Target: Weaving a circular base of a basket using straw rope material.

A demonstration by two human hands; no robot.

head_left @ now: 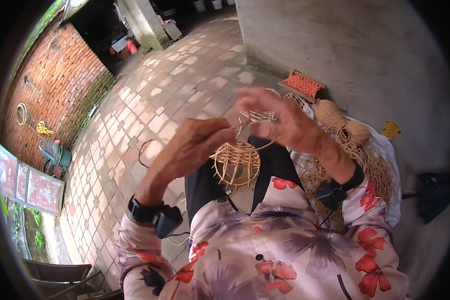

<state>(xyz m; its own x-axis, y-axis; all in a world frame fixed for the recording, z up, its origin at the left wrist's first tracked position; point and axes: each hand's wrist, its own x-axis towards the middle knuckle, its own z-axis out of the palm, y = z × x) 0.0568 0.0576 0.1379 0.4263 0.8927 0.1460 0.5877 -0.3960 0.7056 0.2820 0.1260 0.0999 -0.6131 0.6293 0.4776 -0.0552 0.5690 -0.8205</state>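
Left hand, its fingers bent together, and right hand, blurred with thumb and fingers apart, hover over a small, round, openwork basket of tan strands between the person's black-trousered legs (whether either hand grips a strand, one cannot tell). To the right, loose tan strands lie heaped on a white cloth, beside rounded, tan, woven pieces; beyond, an orange-red woven piece sits near a grey wall.

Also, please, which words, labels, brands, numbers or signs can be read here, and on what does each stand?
No readable text at all.
Woven basket: no lettering visible.
Dark thing at the far right: a pale mark, too small and blurred to read.
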